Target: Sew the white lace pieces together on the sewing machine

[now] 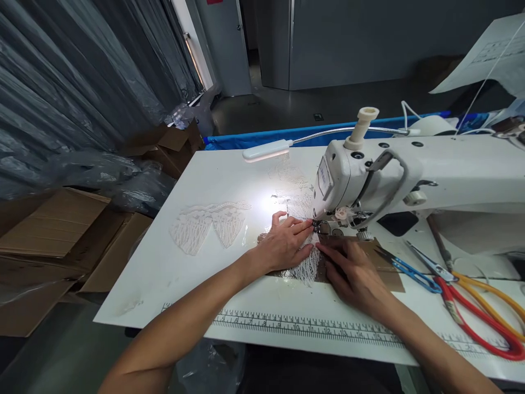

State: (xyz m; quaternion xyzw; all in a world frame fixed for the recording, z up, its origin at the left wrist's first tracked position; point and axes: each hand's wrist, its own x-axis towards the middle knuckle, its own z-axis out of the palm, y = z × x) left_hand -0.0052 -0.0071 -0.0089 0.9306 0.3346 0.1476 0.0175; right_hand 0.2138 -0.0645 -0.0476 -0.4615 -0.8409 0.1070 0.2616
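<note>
White lace (307, 268) lies under the needle area of a white sewing machine (336, 169), on a brown sheet on the table. My left hand (285, 243) rests flat on the lace, fingers spread, their tips close to the presser foot. To the right of the needle, my right hand (355, 271) touches the lace edge with its index fingertip; its other fingers are bent and apart on the brown sheet (385, 262). Two pointed lace pieces (209, 221) lie flat to the left of my hands.
Blue snips (416, 273) and red-and-orange-handled scissors (479, 306) lie at the right. A lamp (266, 149) lights the table. A printed ruler (287, 325) runs along the front edge. Cardboard boxes (57, 224) stand at the left.
</note>
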